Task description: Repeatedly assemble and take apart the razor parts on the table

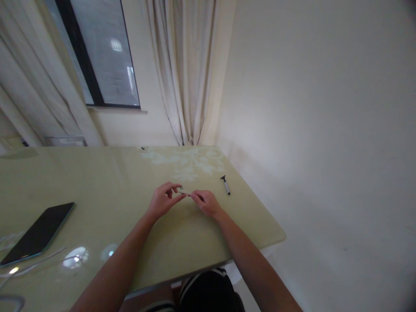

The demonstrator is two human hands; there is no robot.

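Observation:
Over the table, my left hand and my right hand meet at a slim, pale, small piece with a dark bit at its left end. Its kind is too small to make out. The thumb and forefinger of my left hand are closed about its left part, while my right fingertips pinch its right end. To the right of my hands, apart from them, lies a razor with a dark head and a grey-and-black handle.
The pale yellow-green glossy table ends at a rounded right corner, close to a white wall. A black-screened tablet lies at left, with a white cable near it. A tiny dark object sits at the far edge.

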